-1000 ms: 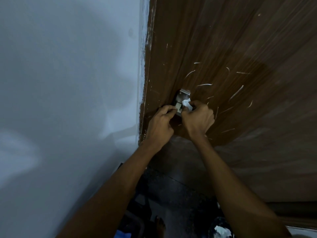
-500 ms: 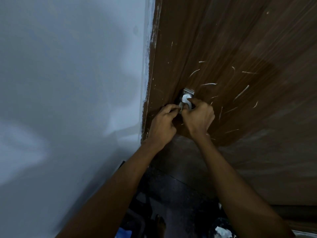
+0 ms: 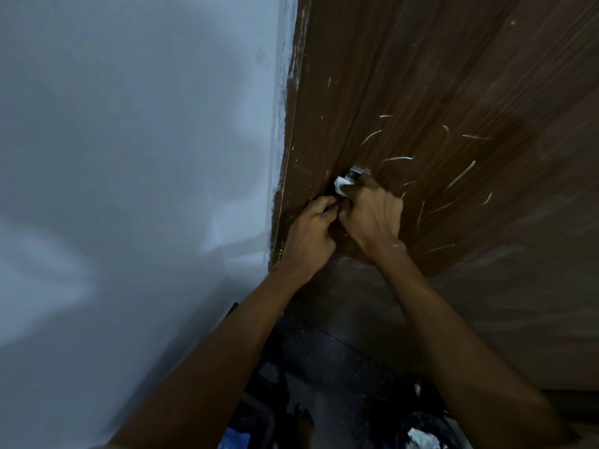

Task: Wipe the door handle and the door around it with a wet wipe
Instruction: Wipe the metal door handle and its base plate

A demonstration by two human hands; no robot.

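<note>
A brown wooden door (image 3: 437,92) with white scratch-like streaks fills the right of the view. Its small metal handle (image 3: 356,173) sits near the door's left edge, mostly covered by my hands. My right hand (image 3: 372,215) presses a crumpled white wet wipe (image 3: 341,186) against the handle. My left hand (image 3: 311,234) is closed just below and left of the handle, fingertips at the hardware; what it grips is hidden.
A pale blue-white wall (image 3: 129,157) stands to the left, meeting the door frame edge (image 3: 285,140). Below lies a dark floor (image 3: 340,358) with a dark container holding white stuff (image 3: 421,435) and a blue item (image 3: 233,439).
The wipe and my right hand have shifted up and left over the handle, covering more of the metal. My left hand stays closed below it.
</note>
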